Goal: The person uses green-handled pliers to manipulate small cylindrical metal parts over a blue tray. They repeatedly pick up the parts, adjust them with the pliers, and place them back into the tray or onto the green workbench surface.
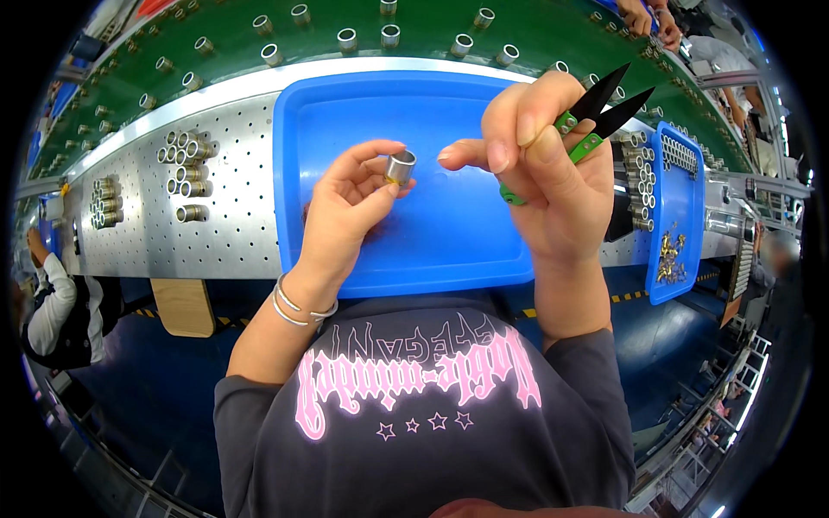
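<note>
My left hand (350,211) holds a small silver metal cylinder (400,167) between thumb and fingertips above a large blue tray (432,250). A bit of gold-coloured wire shows at the cylinder's lower edge. My right hand (548,173) grips green-handled thread snips (596,116), black blades pointing up and to the right, away from the cylinder. The right index finger and thumb reach toward the cylinder, a small gap between them.
Several silver cylinders (188,168) lie on a perforated metal table (147,233) at left. A green conveyor (363,22) carries more. A narrow blue tray (678,216) at right holds metal parts and gold bits. Another person (56,311) sits far left; other hands (648,17) top right.
</note>
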A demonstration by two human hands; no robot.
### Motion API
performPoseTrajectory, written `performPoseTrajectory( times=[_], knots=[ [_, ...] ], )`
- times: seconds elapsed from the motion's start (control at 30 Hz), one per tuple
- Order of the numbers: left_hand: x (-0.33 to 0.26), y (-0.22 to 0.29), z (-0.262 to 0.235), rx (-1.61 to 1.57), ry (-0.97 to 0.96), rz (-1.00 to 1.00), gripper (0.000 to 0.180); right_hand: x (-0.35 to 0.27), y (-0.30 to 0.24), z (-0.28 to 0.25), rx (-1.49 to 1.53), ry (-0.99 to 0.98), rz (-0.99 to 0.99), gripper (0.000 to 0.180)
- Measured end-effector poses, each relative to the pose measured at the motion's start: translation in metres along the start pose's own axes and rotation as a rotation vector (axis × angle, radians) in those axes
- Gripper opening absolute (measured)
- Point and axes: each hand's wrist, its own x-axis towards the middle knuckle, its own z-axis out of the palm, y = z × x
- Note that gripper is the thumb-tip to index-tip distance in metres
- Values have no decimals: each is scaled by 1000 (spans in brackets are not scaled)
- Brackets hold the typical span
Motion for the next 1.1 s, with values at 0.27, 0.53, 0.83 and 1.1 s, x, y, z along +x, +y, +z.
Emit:
performPoseTrajectory(
  times=[0.27,0.53,0.83,1.1],
  knots=[
    [0,6,3,-53,27,-57,42,19,15,-19,-505,246,-35,22],
    [0,9,-3,-207,79,-22,45,-18,47,-9,-1098,9,132,21],
    [0,9,4,-144,70,15,45,-27,47,-7,-1193,50,-25,14],
    [-2,10,5,-120,72,23,45,-29,48,-8,-1171,67,-25,13]
  ],
)
